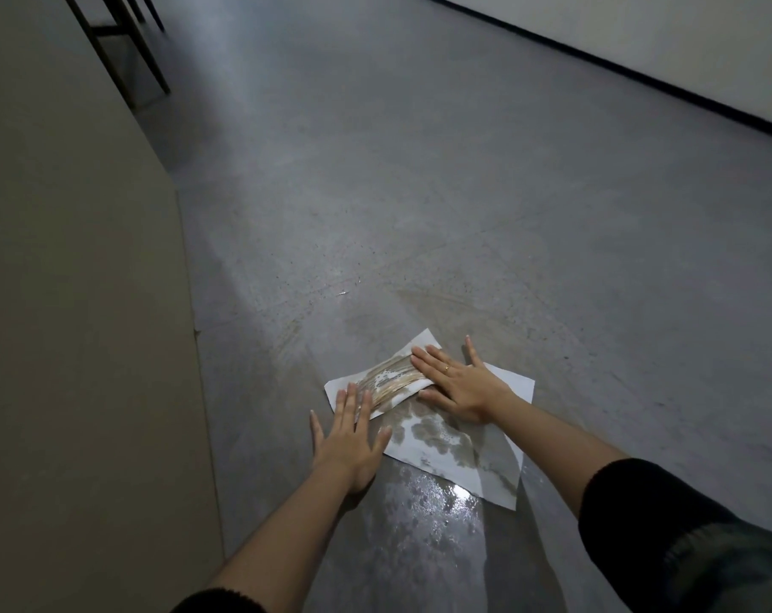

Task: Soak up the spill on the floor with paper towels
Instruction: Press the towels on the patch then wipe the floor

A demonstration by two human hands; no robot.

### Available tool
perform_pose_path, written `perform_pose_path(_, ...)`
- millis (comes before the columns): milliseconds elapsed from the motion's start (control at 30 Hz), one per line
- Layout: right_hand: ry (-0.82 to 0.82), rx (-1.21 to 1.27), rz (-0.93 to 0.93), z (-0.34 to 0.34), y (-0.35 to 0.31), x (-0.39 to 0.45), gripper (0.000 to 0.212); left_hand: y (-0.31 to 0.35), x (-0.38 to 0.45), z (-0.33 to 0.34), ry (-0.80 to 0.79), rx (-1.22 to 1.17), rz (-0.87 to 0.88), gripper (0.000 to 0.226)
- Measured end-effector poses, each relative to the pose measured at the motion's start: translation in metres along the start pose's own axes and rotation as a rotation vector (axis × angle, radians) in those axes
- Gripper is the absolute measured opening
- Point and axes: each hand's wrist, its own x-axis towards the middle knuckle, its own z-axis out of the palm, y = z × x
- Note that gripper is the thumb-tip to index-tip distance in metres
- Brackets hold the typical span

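Water, or some wet spill [437,515], shines on the floor [464,192] closest to us, and it is not soaked up yet. Just past it lie our paper towels [459,453], flat on the floor, with the near corner touching the shiny wet patch. Brown wet blotches show through the paper, and the far part is bunched and stained. Our left hand [349,440] lies flat with straight, spread fingers, pressing partly on the left edge of the towels and partly on the bare floor. Our right hand [457,387] is also flat and spread, pressing on the far part of the towels. Neither hand is gripping anything. Farther on, faint smears mark the floor, and a beige panel [74,303] stands at our left. Way off we see dark furniture legs [123,50] and a wall [640,33]. We think the soggy paper could tear if we push hard and slide it. It already looks quite full, so it might just spread the puddle around. Our hands could slip on the wet floor too.
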Motion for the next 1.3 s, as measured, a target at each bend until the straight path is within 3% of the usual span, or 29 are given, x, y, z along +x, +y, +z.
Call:
perform_pose_path(267,-0.006,0.022,0.015,0.005,-0.003,-0.023,0.065,0.006,-0.016,0.009,-0.003,0.019,0.041,0.069)
perform_pose_path(533,-0.037,-0.002,-0.002,0.009,0.001,-0.044,0.069,0.012,-0.031,0.018,0.013,0.017,0.075,0.071)
perform_pose_path(700,-0.042,-0.020,-0.009,0.012,0.001,-0.061,0.067,0.017,-0.043,0.029,0.030,0.019,0.112,0.091)
perform_pose_path(1300,-0.016,0.065,0.054,0.031,-0.012,-0.113,0.063,0.024,-0.068,0.046,0.010,0.075,0.206,0.100)
